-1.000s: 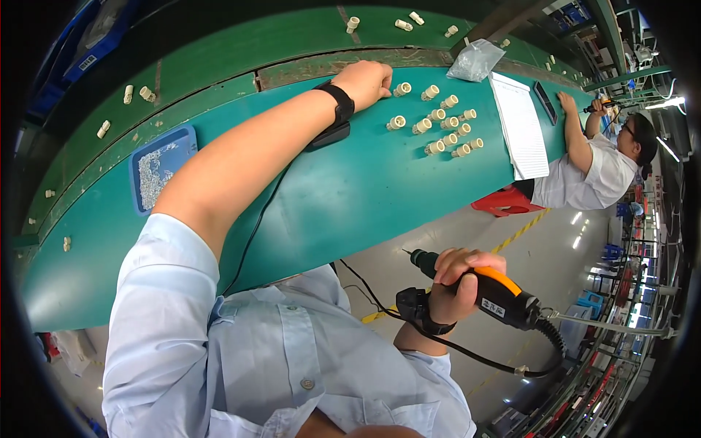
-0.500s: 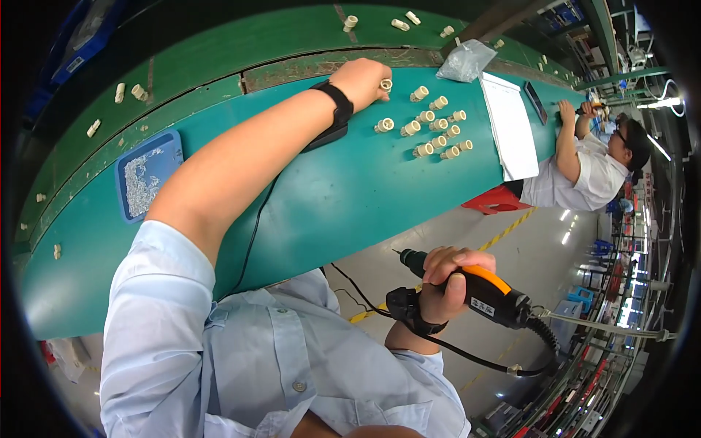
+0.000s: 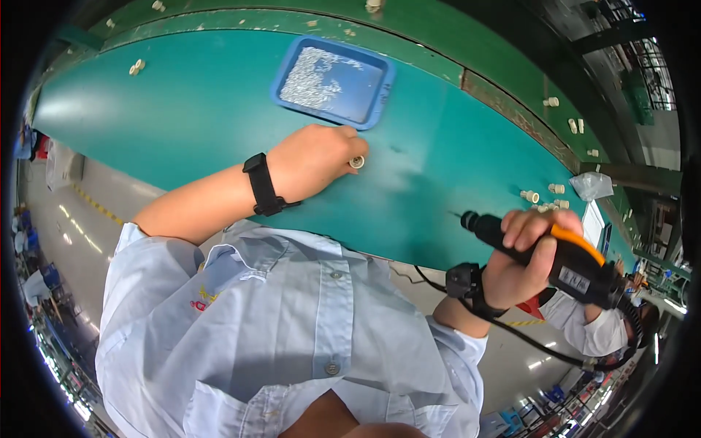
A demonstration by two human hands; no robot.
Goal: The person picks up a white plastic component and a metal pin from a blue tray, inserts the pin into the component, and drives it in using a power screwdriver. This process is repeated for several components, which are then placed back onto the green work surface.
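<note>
My left hand (image 3: pixel 315 157) is closed round a small cream cylindrical fitting (image 3: pixel 356 162), its round end facing up. This hand is just below the blue tray (image 3: pixel 387 87), over the green tabletop, and wears a black wrist strap. Small silvery pieces (image 3: pixel 310 82), too tiny to name for certain, fill the tray's left part. To the right, my right hand (image 3: pixel 527 252) grips a black and orange electric screwdriver (image 3: pixel 577 266). Its thin bit points left, above the tabletop and apart from the fitting.
More cream fittings (image 3: pixel 531 196) stand on the right of the table (image 3: pixel 182 102), partly behind the screwdriver. Two others (image 3: pixel 136 67) are at the far left. A green ledge (image 3: pixel 431 36) runs along the back. A clear plastic bag (image 3: pixel 591 186) and a co-worker (image 3: pixel 584 328) are at right.
My view has swung left, bringing the blue tray to the middle. My left hand has moved from beside the group of fittings to below the tray, with a fitting held. The screwdriver stays in my right hand.
</note>
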